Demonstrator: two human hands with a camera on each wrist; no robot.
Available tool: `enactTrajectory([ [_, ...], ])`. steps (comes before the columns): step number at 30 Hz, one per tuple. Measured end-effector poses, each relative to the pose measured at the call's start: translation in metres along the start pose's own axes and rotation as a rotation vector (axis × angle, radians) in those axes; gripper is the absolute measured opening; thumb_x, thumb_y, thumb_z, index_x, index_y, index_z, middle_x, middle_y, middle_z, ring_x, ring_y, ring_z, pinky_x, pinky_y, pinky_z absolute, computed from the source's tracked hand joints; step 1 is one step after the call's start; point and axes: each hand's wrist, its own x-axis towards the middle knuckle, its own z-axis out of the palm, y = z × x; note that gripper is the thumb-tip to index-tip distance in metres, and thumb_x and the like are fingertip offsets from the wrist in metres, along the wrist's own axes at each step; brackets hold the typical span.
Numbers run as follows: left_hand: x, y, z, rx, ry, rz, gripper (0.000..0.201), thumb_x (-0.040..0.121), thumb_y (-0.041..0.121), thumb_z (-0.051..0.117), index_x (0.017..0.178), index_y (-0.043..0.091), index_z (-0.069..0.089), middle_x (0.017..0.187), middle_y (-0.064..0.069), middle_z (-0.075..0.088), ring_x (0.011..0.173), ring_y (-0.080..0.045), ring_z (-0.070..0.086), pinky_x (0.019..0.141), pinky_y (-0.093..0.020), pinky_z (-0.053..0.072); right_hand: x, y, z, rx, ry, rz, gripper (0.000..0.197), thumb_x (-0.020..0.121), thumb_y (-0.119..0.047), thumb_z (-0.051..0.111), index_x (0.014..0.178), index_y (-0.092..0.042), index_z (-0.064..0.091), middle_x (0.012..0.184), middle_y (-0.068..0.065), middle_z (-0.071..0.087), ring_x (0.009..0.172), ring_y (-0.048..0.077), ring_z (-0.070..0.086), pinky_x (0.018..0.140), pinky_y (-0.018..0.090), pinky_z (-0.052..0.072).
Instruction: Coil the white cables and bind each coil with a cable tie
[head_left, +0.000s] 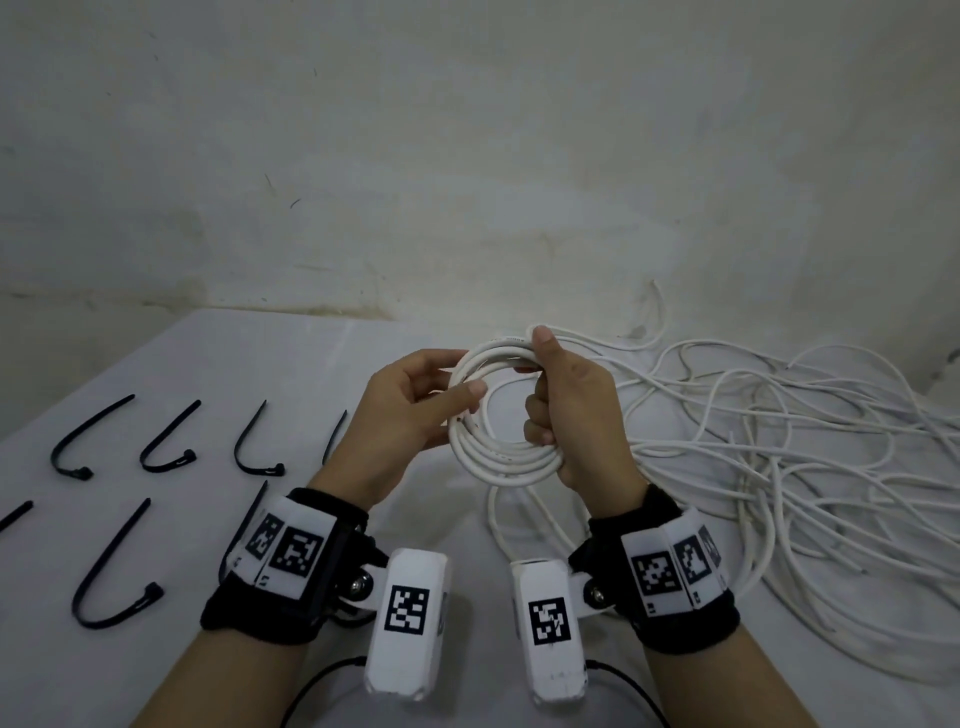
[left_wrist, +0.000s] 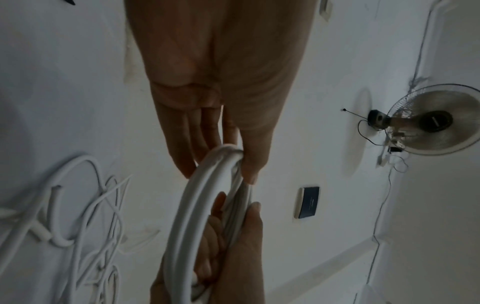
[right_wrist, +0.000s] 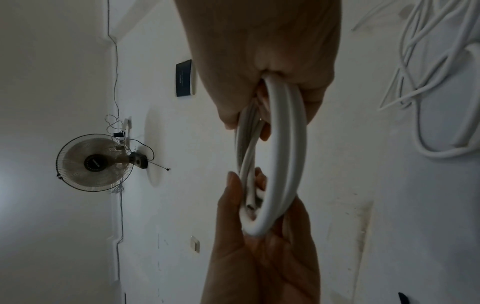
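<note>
Coil (head_left: 498, 415) btwn L (head_left: 410, 410) & R hands (head_left: 576, 415).

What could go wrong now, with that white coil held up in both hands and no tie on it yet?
The coil is unbound, so if the left hand lets go to fetch a cable tie, the loops may spring open. The ties lie off to the left, a reach away. A strand trails from the coil toward the loose cable pile, which might snag or drag it.

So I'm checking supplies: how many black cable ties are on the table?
6 visible: a far row of four, the last partly hidden; two nearer. Others may be hidden.
</note>
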Motion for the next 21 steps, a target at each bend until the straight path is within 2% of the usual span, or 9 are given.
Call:
enactTrajectory([
  [6, -0.001, -0.001, 0.003, -0.037, 0.039, 0.031, 0.012, 0.084, 0.01, 0.062, 0.094, 0.013, 0.069, 0.066, 0.0, 0.068, 0.058, -0.013, 0.062, 0.06, -0.025, 0.056, -0.003, -0.002, 0.0, 0.088, -0.058, 0.067, 0.039, 0.096, -0.038, 0.051, 0.076, -0.005, 0.059, 0.05, -0.003, 0.021, 0.038, 0.008, 0.02, 0.036, 0.018, 0.02],
  [10, -0.003, 0.0, 0.001, -0.027, -0.023, 0.058, 0.023, 0.075, 0.019, 0.066, 0.097, 0.018, 0.069, 0.071, 0.0, 0.069, 0.064, -0.013, 0.064, 0.063, -0.024, 0.055, -0.004, -0.002, -0.001, 0.056, -0.021, 0.032, 0.041, 0.096, -0.04, 0.051, 0.076, -0.005, 0.059, 0.048, -0.003, 0.023, 0.036, 0.008, 0.022, 0.035, 0.018, 0.022],
  [12, -0.002, 0.002, -0.003, -0.037, -0.135, 0.043, 0.038, 0.073, 0.011, 0.074, 0.109, 0.019, 0.066, 0.081, 0.0, 0.071, 0.076, -0.013, 0.067, 0.069, -0.025, 0.056, -0.004, -0.002, -0.002, 0.054, 0.002, 0.013, 0.041, 0.095, -0.041, 0.051, 0.076, -0.006, 0.059, 0.047, -0.004, 0.023, 0.036, 0.008, 0.022, 0.036, 0.018, 0.022],
  [14, -0.001, 0.004, -0.01, -0.053, -0.241, 0.023, 0.057, 0.071, 0.0, 0.071, 0.124, 0.018, 0.057, 0.097, -0.005, 0.072, 0.091, -0.018, 0.069, 0.074, -0.028, 0.055, -0.004, -0.003, -0.004, 0.073, 0.008, 0.026, 0.042, 0.095, -0.042, 0.05, 0.076, -0.006, 0.059, 0.048, -0.003, 0.022, 0.037, 0.008, 0.022, 0.036, 0.018, 0.022],
  [15, -0.001, 0.004, -0.013, -0.055, -0.28, 0.021, 0.063, 0.07, 0.0, 0.07, 0.129, 0.018, 0.053, 0.106, -0.007, 0.071, 0.097, -0.022, 0.068, 0.077, -0.029, 0.055, -0.004, -0.004, -0.005, 0.078, 0.004, 0.038, 0.043, 0.096, -0.043, 0.05, 0.075, -0.006, 0.059, 0.049, -0.003, 0.022, 0.038, 0.008, 0.021, 0.036, 0.018, 0.021],
  [18, -0.004, 0.005, -0.017, -0.04, -0.321, 0.052, 0.066, 0.069, 0.01, 0.07, 0.131, 0.016, 0.05, 0.12, -0.011, 0.066, 0.107, -0.03, 0.065, 0.084, -0.036, 0.055, -0.003, -0.006, -0.008, 0.069, -0.003, 0.052, 0.042, 0.096, -0.042, 0.049, 0.076, -0.007, 0.059, 0.048, -0.004, 0.023, 0.038, 0.008, 0.022, 0.035, 0.019, 0.022],
  [21, -0.005, 0.004, -0.014, -0.021, -0.292, 0.08, 0.061, 0.071, 0.013, 0.068, 0.13, 0.016, 0.052, 0.122, -0.01, 0.065, 0.106, -0.031, 0.066, 0.086, -0.038, 0.055, -0.004, -0.007, -0.009, 0.083, -0.006, 0.051, 0.036, 0.096, -0.041, 0.05, 0.079, -0.009, 0.056, 0.049, -0.005, 0.024, 0.039, 0.007, 0.022, 0.035, 0.019, 0.022],
])
